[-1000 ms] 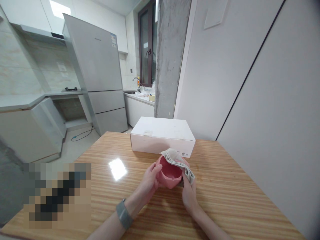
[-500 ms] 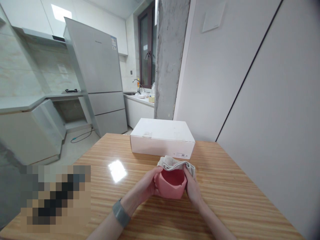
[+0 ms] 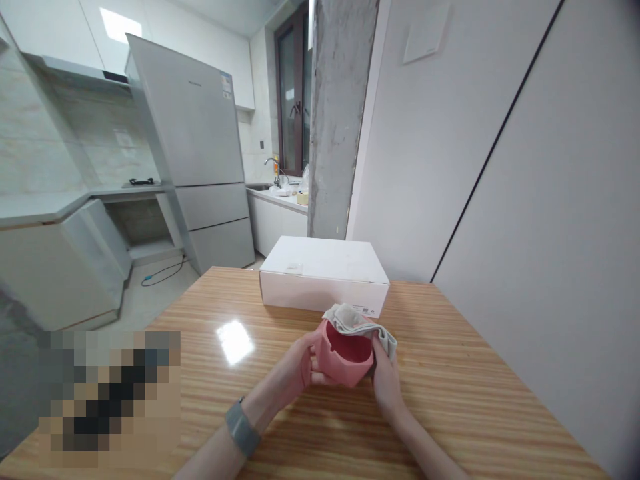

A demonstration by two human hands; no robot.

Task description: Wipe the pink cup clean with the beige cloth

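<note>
Between my hands, above the table, is a pink faceted pot [image 3: 344,370] with a wide opening tilted toward me. My left hand [image 3: 300,363] grips its left side, fingers curled underneath. A light grey cloth [image 3: 350,320] lies folded over the far rim and hangs down on the right. My right hand [image 3: 385,373] is closed on the cloth and presses it to the pot's right side. Some of the right fingers are hidden behind the cloth and pot.
A white box [image 3: 325,263] stands on the wood-grain table [image 3: 450,400] just beyond the pot. A blurred, pixelated patch covers the lower left. Behind the table are a fridge [image 3: 200,133], a sink counter, a concrete pillar and a white wall on the right.
The pot has turned and tilted in my hands, its left side rising a little. The cloth has shifted slightly to the right with my right hand. The box has stayed put.
</note>
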